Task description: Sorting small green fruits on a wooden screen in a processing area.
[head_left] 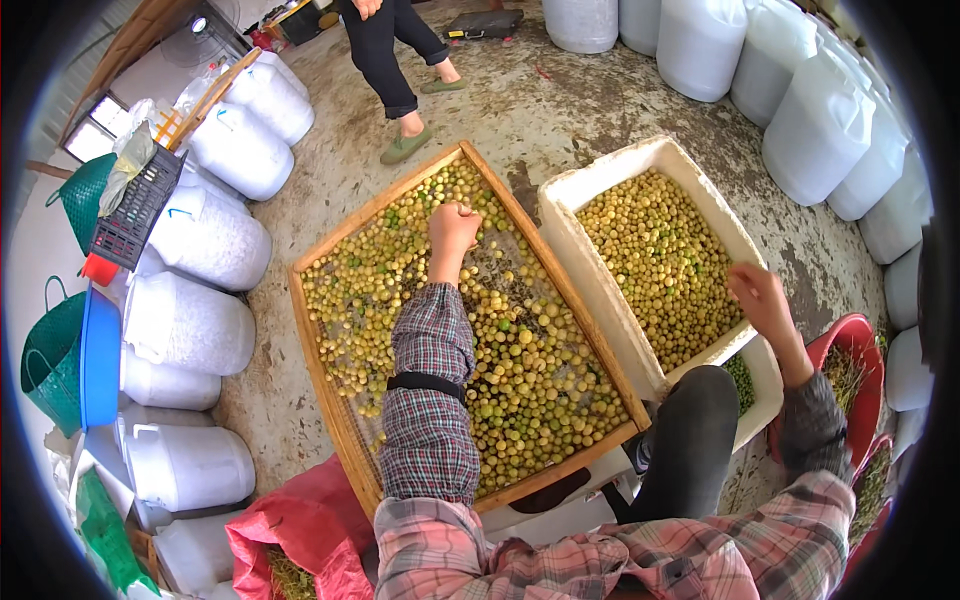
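Observation:
Small round yellow-green fruits [530, 380] are spread over a wood-framed mesh tray [547, 255] in front of me. My left hand [453, 236] is closed in a fist over the far part of this tray, close above the fruits; whatever it may hold is hidden. Beside the tray on the right stands a white foam box [560, 225] filled with more of the same fruits [655, 260]. My right hand [760, 298] is at that box's right rim, fingers curled together, their contents not visible.
A second foam box [768, 385] with greener fruits sits by my knee. Red tubs [862, 345] of stems stand right, a red sack [300, 520] lower left. White drums [205, 325] line the left, plastic jugs [820, 130] the right. Another person [385, 60] stands beyond the tray.

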The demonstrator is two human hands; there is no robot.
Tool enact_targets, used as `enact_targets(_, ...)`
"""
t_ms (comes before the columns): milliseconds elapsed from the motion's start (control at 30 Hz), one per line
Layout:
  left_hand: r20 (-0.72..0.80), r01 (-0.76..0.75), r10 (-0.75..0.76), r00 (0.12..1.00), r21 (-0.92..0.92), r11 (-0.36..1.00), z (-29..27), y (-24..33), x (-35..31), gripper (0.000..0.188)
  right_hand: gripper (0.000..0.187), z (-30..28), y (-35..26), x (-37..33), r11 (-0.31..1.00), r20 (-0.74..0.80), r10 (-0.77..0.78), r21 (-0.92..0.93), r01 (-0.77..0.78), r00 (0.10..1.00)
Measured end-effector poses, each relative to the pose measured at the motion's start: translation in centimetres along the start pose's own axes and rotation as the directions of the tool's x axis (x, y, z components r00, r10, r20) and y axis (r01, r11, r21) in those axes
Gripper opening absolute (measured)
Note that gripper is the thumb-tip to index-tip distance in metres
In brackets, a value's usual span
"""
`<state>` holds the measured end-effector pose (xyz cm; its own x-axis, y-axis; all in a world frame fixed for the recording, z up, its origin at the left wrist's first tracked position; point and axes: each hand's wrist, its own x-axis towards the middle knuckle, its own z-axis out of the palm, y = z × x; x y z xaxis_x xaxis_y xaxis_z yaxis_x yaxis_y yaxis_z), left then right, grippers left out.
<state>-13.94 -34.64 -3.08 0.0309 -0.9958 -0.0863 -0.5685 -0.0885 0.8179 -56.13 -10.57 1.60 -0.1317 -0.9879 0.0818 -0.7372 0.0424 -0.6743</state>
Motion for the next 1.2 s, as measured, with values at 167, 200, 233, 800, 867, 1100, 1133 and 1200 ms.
enact_targets(167, 0.173, 0.248, -0.201, 0.964, -0.321, 0.914, -3.3, -0.1, -2.1, 0.016, 0.013, 6.3, -12.9, 9.6, 0.827, 0.262, -0.562, 0.195, 0.527, 0.785)
enact_targets(200, 0.179, 0.266, -0.2, 0.963, -0.54, 0.799, -3.6, -0.3, -2.2, 0.012, 0.013, 8.1, -14.0, 11.8, 0.783, 0.329, -0.619, 0.191, 0.591, 0.714)
enact_targets(233, 0.172, 0.273, -0.216, 0.961, -0.716, 0.643, -4.5, -1.2, -2.6, 0.009, 0.013, 10.7, -15.8, 13.6, 0.731, 0.322, -0.676, 0.185, 0.657, 0.662)
enact_targets(800, 0.179, 0.224, -0.135, 0.974, -0.813, 0.538, -6.2, -4.0, -4.6, 0.017, 0.016, 26.4, -23.9, 24.7, 0.688, 0.591, -0.253, -0.447, 0.572, 0.766)
enact_targets(867, 0.174, 0.214, -0.134, 0.976, -0.613, 0.761, -6.3, -4.1, -4.5, 0.017, 0.016, 26.5, -23.4, 24.4, 0.713, 0.527, -0.325, -0.409, 0.569, 0.785)
enact_targets(1100, 0.214, -0.221, 0.171, 0.962, 0.239, 0.946, -3.2, -2.3, -3.6, 0.012, 0.017, 26.9, -23.4, 25.0, 0.747, 0.565, -0.202, -0.439, 0.499, 0.8)
enact_targets(1133, 0.237, -0.258, 0.19, 0.953, 0.305, 0.917, -3.0, -2.3, -3.3, 0.011, 0.015, 26.9, -23.3, 24.9, 0.746, 0.554, -0.224, -0.433, 0.507, 0.802)
enact_targets(1200, 0.266, -0.21, 0.129, 0.955, 0.305, 0.929, -3.0, -2.2, -3.0, 0.011, 0.011, 26.7, -22.8, 24.4, 0.741, 0.532, -0.266, -0.421, 0.523, 0.804)
